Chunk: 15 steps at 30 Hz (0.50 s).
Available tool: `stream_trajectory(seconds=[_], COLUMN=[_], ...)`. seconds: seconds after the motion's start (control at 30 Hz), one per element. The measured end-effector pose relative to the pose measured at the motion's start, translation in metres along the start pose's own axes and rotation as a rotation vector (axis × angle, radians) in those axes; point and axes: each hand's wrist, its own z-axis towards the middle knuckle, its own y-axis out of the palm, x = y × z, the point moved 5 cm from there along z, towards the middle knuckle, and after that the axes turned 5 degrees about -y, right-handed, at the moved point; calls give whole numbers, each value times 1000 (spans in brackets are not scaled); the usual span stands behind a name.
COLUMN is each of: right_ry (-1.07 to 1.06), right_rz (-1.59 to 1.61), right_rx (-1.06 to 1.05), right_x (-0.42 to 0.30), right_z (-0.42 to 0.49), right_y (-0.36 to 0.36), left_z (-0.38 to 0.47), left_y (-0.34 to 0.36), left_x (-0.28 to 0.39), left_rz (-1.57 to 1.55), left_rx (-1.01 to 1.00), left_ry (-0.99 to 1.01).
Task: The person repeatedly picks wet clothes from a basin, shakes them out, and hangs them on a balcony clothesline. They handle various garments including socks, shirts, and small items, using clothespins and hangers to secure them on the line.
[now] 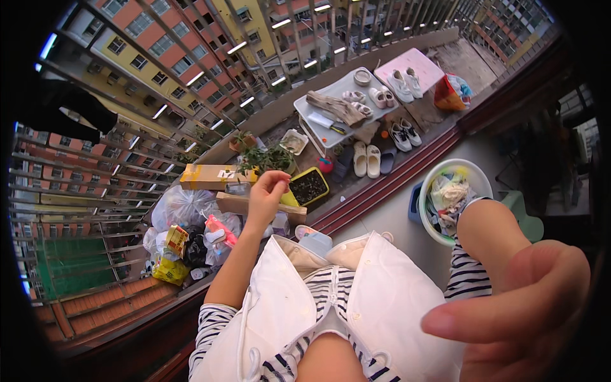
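Observation:
My left hand (268, 193) hangs over the balcony sill, fingers loosely curled and thumb slightly apart, with nothing visible in it. It is nearest to a yellow rectangular planter (310, 187) of dark soil and a leafy potted plant (269, 158). A wooden board (234, 204) lies partly behind my wrist. Close to the camera, at the right, is my right hand (530, 296). Its thumb stands away from the bent fingers, and I see nothing held; part of it falls into shadow. Beyond that arm stands a white bucket (488, 184) of crumpled cloth.
A white folding table (329, 97) bears a piece of wood (336, 107), a knife (322, 120) and small shoes. White sneakers (405, 85) rest on a pink table (432, 62). Filled plastic bags (184, 210) and a cardboard box (215, 175) lie left, beside metal railings (167, 114). A dark-red sliding-door track (382, 184) crosses the floor.

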Motion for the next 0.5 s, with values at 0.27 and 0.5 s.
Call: stream_trajectory(seconds=[0.27, 0.5], right_ry=[293, 521], right_rz=[-108, -199], right_rx=[171, 344], right_x=[-130, -234], right_z=[-154, -262], right_y=[-57, -115], left_z=[-10, -62], left_y=[278, 455], left_x=[-88, -142], left_rz=[83, 163], left_rx=[-391, -727], left_ry=[-175, -401])
